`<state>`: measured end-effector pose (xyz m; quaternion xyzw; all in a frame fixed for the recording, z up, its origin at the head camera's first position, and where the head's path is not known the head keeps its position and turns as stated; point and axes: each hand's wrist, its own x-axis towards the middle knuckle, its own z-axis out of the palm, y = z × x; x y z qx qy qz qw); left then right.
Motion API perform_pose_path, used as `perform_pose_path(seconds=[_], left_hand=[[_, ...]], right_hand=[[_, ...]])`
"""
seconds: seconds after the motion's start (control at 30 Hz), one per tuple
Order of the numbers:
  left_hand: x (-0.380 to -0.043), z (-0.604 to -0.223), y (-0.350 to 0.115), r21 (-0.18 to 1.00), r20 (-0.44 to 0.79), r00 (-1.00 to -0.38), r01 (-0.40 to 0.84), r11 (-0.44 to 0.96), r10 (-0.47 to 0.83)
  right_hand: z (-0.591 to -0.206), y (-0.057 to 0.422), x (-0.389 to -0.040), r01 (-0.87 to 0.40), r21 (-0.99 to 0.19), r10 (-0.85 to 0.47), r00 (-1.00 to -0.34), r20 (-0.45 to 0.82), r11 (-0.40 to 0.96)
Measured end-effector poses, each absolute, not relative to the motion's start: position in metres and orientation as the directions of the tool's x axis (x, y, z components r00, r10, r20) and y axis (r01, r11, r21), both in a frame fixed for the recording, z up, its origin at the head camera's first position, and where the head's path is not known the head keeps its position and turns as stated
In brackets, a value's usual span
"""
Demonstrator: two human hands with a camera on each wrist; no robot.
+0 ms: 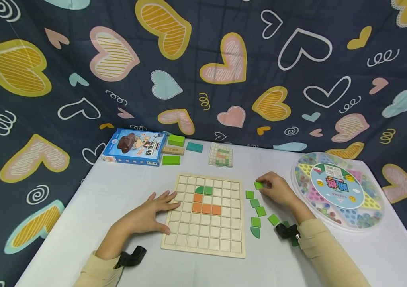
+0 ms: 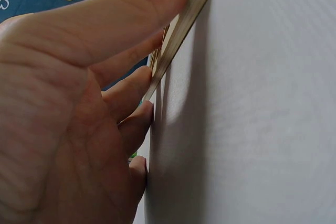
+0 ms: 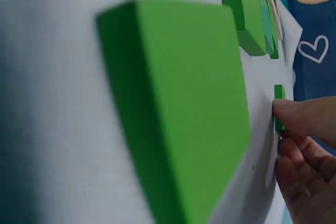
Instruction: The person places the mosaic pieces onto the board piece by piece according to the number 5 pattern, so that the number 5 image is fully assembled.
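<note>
A light wooden grid board (image 1: 203, 252) lies on the white table. Several orange square tiles (image 1: 216, 210) sit in its cells, below a green quarter-round tile (image 1: 199, 190) and a dark green square tile (image 1: 208, 190). My left hand (image 1: 142, 215) rests at the board's left edge with fingers spread; the left wrist view shows its thumb (image 2: 142, 9) against the board's side. Right of the board, my right hand (image 1: 276, 190) pinches a light green square tile (image 1: 258, 185) close to the table. Several loose green tiles (image 1: 255, 222) lie below that hand, one quarter-round.
A blue game box (image 1: 135, 146) stands at the back left beside green blocks (image 1: 171, 160), a wooden block (image 1: 173, 150) and a teal block (image 1: 194, 147). Behind the board lies a pattern card (image 1: 220, 154). A round marble game case (image 1: 337, 191) is at the right.
</note>
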<state>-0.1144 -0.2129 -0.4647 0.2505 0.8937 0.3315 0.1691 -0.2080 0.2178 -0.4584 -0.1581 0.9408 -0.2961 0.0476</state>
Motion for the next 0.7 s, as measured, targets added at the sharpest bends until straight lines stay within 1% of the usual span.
perform_pose_path(seconds=[0.27, 0.5, 0.7], left_hand=[[-0.114, -0.464, -0.213, 0.673, -0.133, -0.816, 0.342, 0.656, 0.562], [-0.114, -0.465, -0.212, 0.67, -0.134, -0.819, 0.34, 0.66, 0.558], [-0.113, -0.463, -0.211, 0.681, -0.14, -0.821, 0.326, 0.656, 0.553]], right_hand=[[-0.461, 0.216, -0.207, -0.289, -0.567, -0.325, -0.945, 0.04, 0.771], [-0.452, 0.195, -0.199, -0.309, -0.605, -0.333, -0.94, 0.077, 0.734], [-0.448, 0.163, -0.194, -0.379, -0.627, -0.431, -0.899, 0.075, 0.681]])
